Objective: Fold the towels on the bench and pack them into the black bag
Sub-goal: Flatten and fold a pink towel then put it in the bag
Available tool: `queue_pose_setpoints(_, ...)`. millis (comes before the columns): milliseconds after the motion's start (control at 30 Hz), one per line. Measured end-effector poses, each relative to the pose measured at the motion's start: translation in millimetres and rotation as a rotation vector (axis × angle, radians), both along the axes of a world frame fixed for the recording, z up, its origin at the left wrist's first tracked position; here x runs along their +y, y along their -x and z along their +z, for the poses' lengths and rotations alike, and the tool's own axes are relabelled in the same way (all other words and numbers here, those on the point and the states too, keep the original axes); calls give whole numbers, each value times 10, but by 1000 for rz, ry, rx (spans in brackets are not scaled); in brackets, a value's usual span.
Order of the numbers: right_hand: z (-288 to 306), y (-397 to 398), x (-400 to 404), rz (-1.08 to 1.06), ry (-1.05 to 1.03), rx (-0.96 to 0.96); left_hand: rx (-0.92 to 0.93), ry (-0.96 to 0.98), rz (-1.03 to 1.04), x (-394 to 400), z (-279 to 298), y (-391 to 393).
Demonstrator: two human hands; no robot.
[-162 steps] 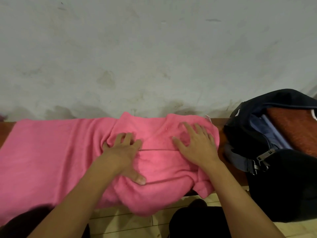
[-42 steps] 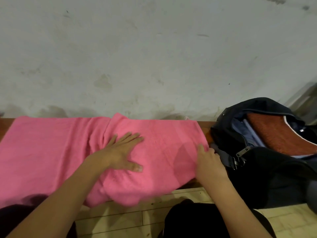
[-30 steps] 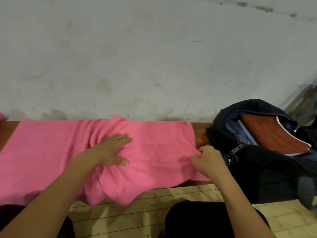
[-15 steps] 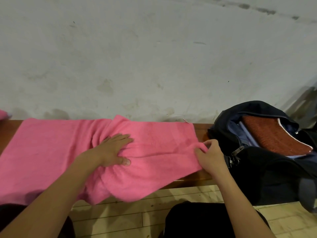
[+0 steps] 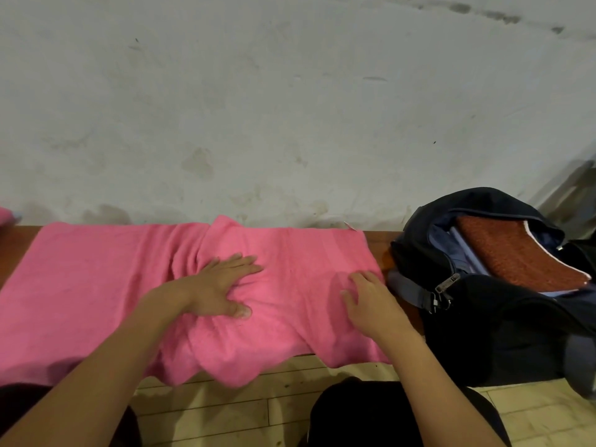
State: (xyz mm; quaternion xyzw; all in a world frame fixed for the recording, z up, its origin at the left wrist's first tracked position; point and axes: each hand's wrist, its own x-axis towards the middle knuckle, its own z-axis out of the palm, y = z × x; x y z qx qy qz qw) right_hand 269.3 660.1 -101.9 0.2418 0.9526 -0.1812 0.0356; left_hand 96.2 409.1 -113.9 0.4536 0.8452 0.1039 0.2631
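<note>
Head view: pink towel (image 5: 96,285) spreads across the surface (image 5: 375,241) from frame left to centre, its near edge drooping over. Left hand (image 5: 219,288) presses flat on it at centre; right hand (image 5: 371,301), fingers straight, rests on its right end. Black bag (image 5: 483,317) sits unzipped at right, holding a rust-brown towel (image 5: 516,256).
</note>
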Motion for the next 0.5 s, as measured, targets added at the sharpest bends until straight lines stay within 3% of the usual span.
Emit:
queue_pose_setpoints(233, 21, 71, -57, -135, -195, -92, 131, 7, -19, 91, -112, -111)
queue_pose_setpoints(333, -27, 130, -79, -174, -266, -48, 198, -30, -27, 157, -134, -213)
queue_pose_setpoints(500, -250, 358, 9, -207, -52, 178, 195, -69, -47, 216, -160, -229)
